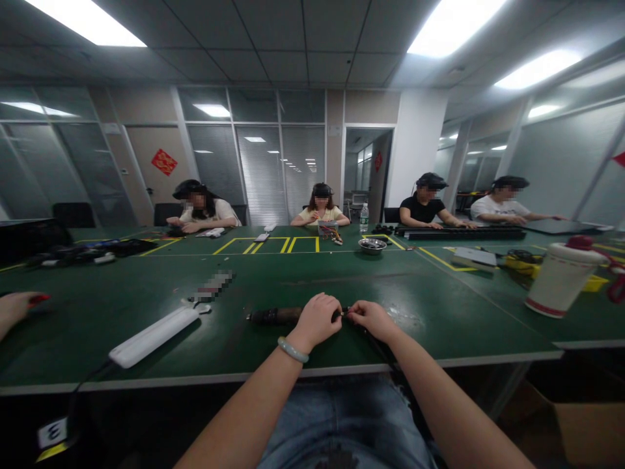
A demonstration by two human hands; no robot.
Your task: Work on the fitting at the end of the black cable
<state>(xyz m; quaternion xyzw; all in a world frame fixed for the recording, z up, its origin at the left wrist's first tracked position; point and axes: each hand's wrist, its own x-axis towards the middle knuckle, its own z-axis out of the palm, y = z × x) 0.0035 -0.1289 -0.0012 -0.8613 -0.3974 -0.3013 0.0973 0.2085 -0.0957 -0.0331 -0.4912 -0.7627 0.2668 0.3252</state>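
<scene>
On the green table (195, 352) lies a dark, tube-shaped tool (276, 316), pointing left. My left hand (318, 320), with a bracelet at the wrist, is wrapped round its right end. Close beside it, my right hand (372, 319) pinches a small dark part at the tool's end, where a black cord (383, 348) runs down toward the table's front edge. The fingertips of both hands nearly meet, and the part between them is too small to make out.
A white power strip (153, 335) lies at left, near another person's hand (17, 309). A large white bottle (561, 277) stands at right. Beyond are a metal bowl (372, 246), a water bottle (364, 217) and several people seated across the table.
</scene>
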